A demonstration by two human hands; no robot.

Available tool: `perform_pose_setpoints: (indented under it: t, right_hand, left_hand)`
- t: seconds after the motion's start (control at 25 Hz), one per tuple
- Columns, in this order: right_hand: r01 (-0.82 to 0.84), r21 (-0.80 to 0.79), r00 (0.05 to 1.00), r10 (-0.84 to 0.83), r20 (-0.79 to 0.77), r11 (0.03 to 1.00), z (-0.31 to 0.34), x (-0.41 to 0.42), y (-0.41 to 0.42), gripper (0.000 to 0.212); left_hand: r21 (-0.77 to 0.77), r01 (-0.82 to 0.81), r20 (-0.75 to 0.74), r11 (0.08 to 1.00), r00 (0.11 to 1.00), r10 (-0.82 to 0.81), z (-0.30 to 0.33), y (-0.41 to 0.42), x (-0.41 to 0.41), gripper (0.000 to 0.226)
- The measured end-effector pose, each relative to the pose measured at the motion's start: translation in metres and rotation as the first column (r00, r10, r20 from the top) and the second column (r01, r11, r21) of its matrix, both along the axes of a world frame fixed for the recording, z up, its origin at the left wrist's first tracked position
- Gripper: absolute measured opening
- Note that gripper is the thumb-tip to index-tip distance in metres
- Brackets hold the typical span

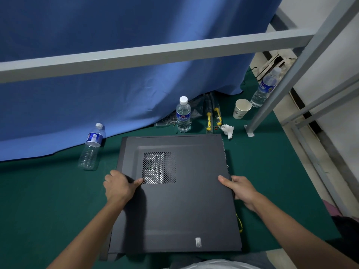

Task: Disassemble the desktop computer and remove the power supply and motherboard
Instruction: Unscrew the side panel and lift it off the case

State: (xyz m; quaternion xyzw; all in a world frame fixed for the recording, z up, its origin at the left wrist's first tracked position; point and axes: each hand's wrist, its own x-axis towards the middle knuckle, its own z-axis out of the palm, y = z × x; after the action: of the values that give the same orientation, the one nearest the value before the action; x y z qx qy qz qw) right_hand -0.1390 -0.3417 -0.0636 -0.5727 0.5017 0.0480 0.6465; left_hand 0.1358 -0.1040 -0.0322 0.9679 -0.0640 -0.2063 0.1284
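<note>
A black metal desktop computer case (174, 193) is laid flat on its side at the near edge of the green-covered counter (48, 200), its perforated vent panel (159, 167) facing up. The case's left edge is grasped by the left hand (118, 186), thumb on top; the right edge is held likewise by the right hand (240, 189). Three clear plastic water bottles (183, 115) and a paper cup (241, 108) are seen toward the far edge.

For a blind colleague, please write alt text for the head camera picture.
A person's left hand and right hand grip the two side edges of a black computer case lying flat on a green table. Behind it are water bottles, a paper cup and yellow screwdrivers by a blue curtain.
</note>
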Motion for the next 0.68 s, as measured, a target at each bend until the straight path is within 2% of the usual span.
perform_pose_setpoints:
  t: [0.12, 0.2, 0.36, 0.48, 0.6, 0.68]
  right_hand:
    - [-0.023, 0.085, 0.999, 0.02, 0.032, 0.996, 0.003, -0.001, -0.004, 0.053]
    - [-0.032, 0.111, 0.999, 0.027, 0.045, 0.993, 0.005, -0.001, -0.006, 0.055]
    - [-0.04, 0.024, 0.999, 0.04, -0.028, 0.999, 0.004, -0.002, -0.002, 0.05]
    - [0.082, -0.024, 0.996, -0.083, -0.043, 0.996, 0.008, 0.003, -0.005, 0.053]
    - [-0.022, -0.055, 0.993, 0.015, -0.12, 0.998, 0.015, 0.017, -0.012, 0.057]
    - [-0.072, -0.077, 0.984, 0.058, -0.17, 0.994, 0.011, 0.024, -0.013, 0.059]
  left_hand:
    - [-0.012, 0.017, 0.004, 1.0, 1.0, -0.017, -0.002, 0.002, 0.0, 0.086]
    - [-0.027, 0.036, 0.016, 0.999, 0.999, -0.036, -0.002, 0.004, -0.001, 0.084]
    - [-0.036, 0.049, -0.011, 0.998, 0.999, -0.05, -0.001, 0.004, 0.011, 0.089]
    - [-0.093, 0.038, -0.042, 0.995, 0.998, -0.042, -0.001, -0.009, 0.03, 0.088]
    - [-0.172, -0.047, -0.083, 0.984, 0.996, 0.033, -0.005, -0.025, 0.046, 0.08]
    - [-0.214, -0.102, -0.055, 0.971, 0.994, 0.093, -0.012, -0.032, 0.051, 0.07]
